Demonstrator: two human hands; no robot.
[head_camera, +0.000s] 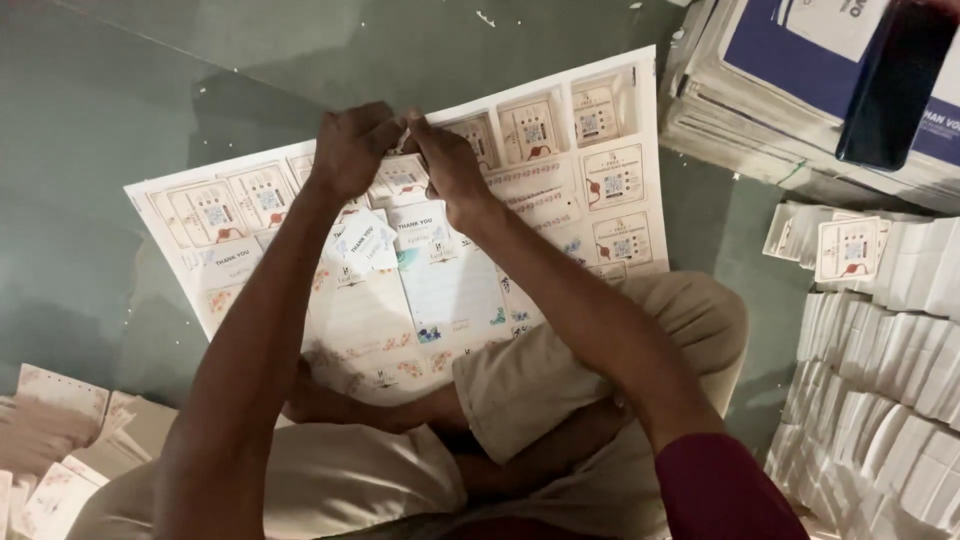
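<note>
Both hands, the left hand (352, 150) and right hand (447, 165), pinch a small card (400, 178) on the printed sheet (560, 190), which lies on the floor (120, 110) across the person's lap; white card stacks (880, 370) sit at the right edge.

We have a single view, from a camera worn on the head, looking almost straight down and slightly forward over our own forearms and folded legs to the floor (120, 110). It sits close: our left hand (350, 150) and right hand (450, 165) meet near the frame's upper middle, over the far edge of the printed sheet (610, 180). Stacks of cut cards (880, 340) fill the right edge.
</note>
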